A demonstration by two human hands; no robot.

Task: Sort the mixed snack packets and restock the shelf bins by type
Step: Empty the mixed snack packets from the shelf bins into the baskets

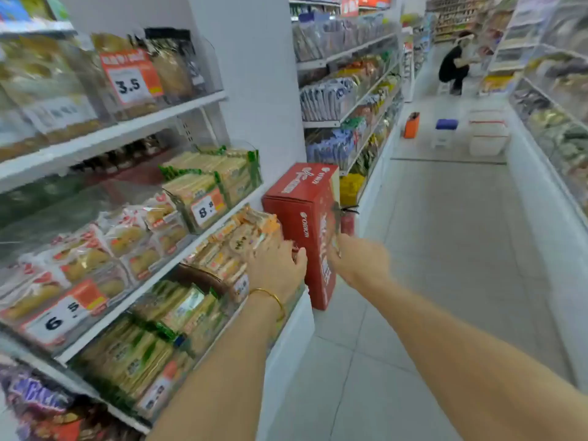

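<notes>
Two hands: left hand lays straight fingers on orange packets; right hand touches the red carton, fingers blurred, grip unclear.

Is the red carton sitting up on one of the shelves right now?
No, the red carton stands upright in the aisle at the end of the shelves, between the left hand and the right hand.

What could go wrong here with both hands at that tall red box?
The red box stands tall on end, so it could tip into the aisle. The left hand lies close to the orange packets piled at the shelf's end and might knock some off. A fire extinguisher stands right behind the box and could get bumped.
</notes>
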